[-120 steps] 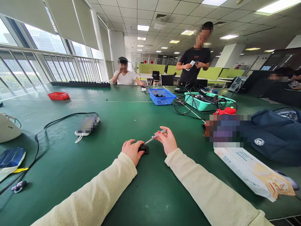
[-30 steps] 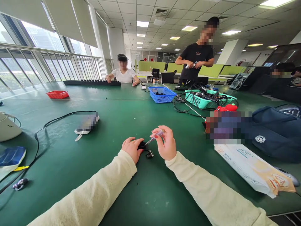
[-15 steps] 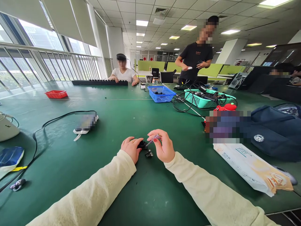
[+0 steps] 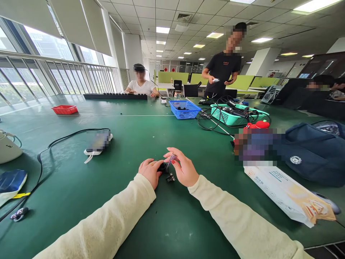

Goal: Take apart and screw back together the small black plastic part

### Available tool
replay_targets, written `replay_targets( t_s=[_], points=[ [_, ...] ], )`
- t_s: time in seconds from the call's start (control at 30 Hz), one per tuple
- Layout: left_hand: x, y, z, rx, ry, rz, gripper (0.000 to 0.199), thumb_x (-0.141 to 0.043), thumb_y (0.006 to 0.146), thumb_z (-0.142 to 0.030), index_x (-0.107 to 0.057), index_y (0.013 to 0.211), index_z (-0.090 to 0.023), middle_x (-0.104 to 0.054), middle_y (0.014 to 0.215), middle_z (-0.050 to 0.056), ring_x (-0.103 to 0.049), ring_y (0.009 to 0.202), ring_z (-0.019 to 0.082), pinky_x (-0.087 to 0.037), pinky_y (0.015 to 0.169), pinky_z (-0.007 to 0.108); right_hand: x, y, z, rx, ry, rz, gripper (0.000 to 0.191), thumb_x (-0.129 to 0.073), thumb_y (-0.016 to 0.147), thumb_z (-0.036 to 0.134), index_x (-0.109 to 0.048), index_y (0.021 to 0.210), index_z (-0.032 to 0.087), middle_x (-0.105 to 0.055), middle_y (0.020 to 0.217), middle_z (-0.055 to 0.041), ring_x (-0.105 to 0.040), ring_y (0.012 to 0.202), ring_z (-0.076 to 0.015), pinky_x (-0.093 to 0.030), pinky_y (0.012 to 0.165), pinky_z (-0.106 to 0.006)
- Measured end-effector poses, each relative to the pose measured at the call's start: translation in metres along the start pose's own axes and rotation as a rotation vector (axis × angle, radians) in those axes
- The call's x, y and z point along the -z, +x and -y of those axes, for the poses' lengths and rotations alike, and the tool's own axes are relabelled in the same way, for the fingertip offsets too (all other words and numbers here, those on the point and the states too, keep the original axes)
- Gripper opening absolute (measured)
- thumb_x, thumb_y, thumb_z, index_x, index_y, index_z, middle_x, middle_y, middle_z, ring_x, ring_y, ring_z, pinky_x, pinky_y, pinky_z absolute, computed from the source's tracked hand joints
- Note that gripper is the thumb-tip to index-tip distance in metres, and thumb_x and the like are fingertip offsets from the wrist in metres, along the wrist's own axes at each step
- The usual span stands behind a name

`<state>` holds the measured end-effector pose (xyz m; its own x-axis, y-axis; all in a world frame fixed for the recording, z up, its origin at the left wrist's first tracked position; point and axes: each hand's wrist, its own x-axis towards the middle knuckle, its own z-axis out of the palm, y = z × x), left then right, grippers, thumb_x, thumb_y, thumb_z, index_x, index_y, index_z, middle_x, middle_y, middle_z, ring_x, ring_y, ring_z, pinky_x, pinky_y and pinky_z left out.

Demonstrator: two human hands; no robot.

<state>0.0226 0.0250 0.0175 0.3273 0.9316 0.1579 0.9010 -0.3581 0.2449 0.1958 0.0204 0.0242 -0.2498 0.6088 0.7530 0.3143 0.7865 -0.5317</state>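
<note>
My left hand (image 4: 150, 172) rests on the table with its fingers closed on a small black plastic part (image 4: 162, 167), most of which they hide. In my right hand (image 4: 186, 169) a small screwdriver (image 4: 171, 158) with a translucent pink-purple handle is pinched between thumb and fingers. It leans steeply, and its lower end meets the black part; the exact contact point is too small to make out. Just below, between the two hands, lies a separate small black piece with metal prongs (image 4: 170, 177), which neither hand grips.
On the green table (image 4: 129, 133) are a blue basket (image 4: 185, 114), a teal basket (image 4: 229, 118) of cables, a red tray (image 4: 64, 110) and a phone (image 4: 99, 141). A white-orange packet (image 4: 285, 194) and navy bag (image 4: 312, 154) lie right. One person sits opposite; another stands behind the table.
My right hand has shifted slightly left, and the screwdriver has tipped more upright over the black part. My left hand stays in place. The standing person's hands have moved apart.
</note>
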Motion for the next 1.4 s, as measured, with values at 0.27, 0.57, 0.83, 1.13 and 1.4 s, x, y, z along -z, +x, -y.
replay_targets(
  t_s=[0.27,0.57,0.83,1.13,1.4],
  points=[
    [-0.001,0.001,0.001,-0.005,-0.004,-0.004,0.054,-0.052,0.082,-0.006,-0.059,0.131,-0.026,-0.069,0.123,0.005,-0.050,0.127,0.029,-0.038,0.109,0.048,0.000,0.002,-0.010,-0.135,-0.101,-0.125,0.039,-0.043,0.094,0.016,-0.047,0.132,0.026,-0.068,0.090,-0.0019,-0.069,0.075,-0.0139,-0.058,0.078,-0.032],
    [-0.004,0.002,0.003,0.001,-0.020,-0.026,0.052,-0.053,0.083,-0.007,-0.060,0.130,-0.028,-0.070,0.121,0.005,-0.050,0.126,0.029,-0.039,0.109,0.050,0.001,0.002,-0.011,-0.158,-0.172,-0.165,0.038,-0.061,0.088,0.026,-0.052,0.125,0.027,-0.070,0.095,-0.0031,-0.067,0.073,-0.0150,-0.059,0.074,-0.031],
    [-0.004,0.001,0.003,0.003,-0.009,-0.022,0.054,-0.051,0.083,-0.006,-0.059,0.131,-0.031,-0.069,0.124,0.003,-0.049,0.128,0.029,-0.039,0.109,0.050,0.002,0.000,-0.005,-0.066,-0.195,-0.183,0.033,-0.055,0.090,0.021,-0.051,0.123,0.025,-0.070,0.094,-0.0040,-0.068,0.077,-0.0160,-0.058,0.076,-0.032],
    [-0.002,0.001,0.002,0.003,0.003,-0.012,0.058,-0.050,0.081,-0.006,-0.057,0.132,-0.033,-0.068,0.126,0.000,-0.049,0.127,0.028,-0.039,0.108,0.049,-0.002,-0.003,0.005,0.098,-0.148,-0.134,0.032,-0.048,0.092,0.014,-0.048,0.121,0.026,-0.071,0.095,-0.0047,-0.070,0.085,-0.0173,-0.059,0.080,-0.035],
    [0.002,0.001,0.001,0.009,0.033,0.025,0.054,-0.058,0.083,-0.013,-0.055,0.135,-0.028,-0.068,0.126,0.004,-0.050,0.126,0.029,-0.038,0.109,0.047,-0.003,-0.004,0.004,0.144,-0.168,-0.092,0.031,-0.045,0.092,0.010,-0.049,0.118,0.026,-0.072,0.098,-0.0056,-0.071,0.090,-0.0181,-0.060,0.080,-0.035]
  ],
)
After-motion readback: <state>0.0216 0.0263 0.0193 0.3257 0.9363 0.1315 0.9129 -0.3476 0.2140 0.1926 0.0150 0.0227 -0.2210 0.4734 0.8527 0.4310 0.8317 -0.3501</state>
